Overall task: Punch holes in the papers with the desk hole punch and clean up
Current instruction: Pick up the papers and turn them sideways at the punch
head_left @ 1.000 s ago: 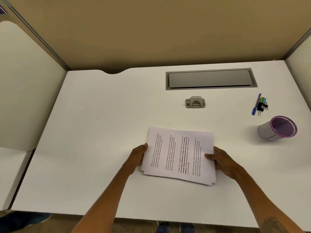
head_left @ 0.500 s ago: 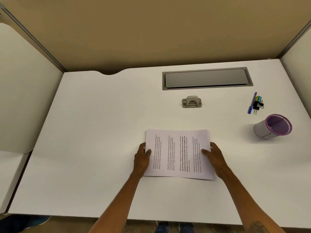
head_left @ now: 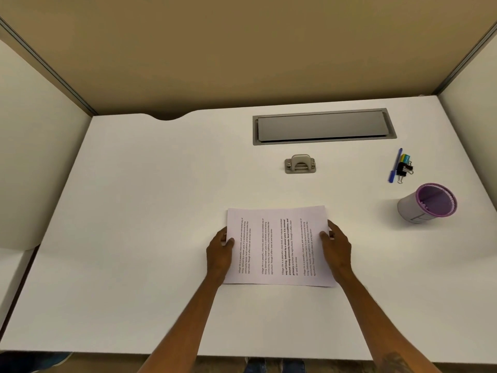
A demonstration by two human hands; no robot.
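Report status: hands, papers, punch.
Left hand and right hand hold paper stack by its side edges. Stack flat on desk. Hole punch beyond it, untouched. Nothing between.

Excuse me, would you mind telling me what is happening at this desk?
A person holds a stack of printed papers flat on the white desk, the left hand pinching its left edge and the right hand its right edge. The hole punch sits farther back, untouched, apart from the papers.
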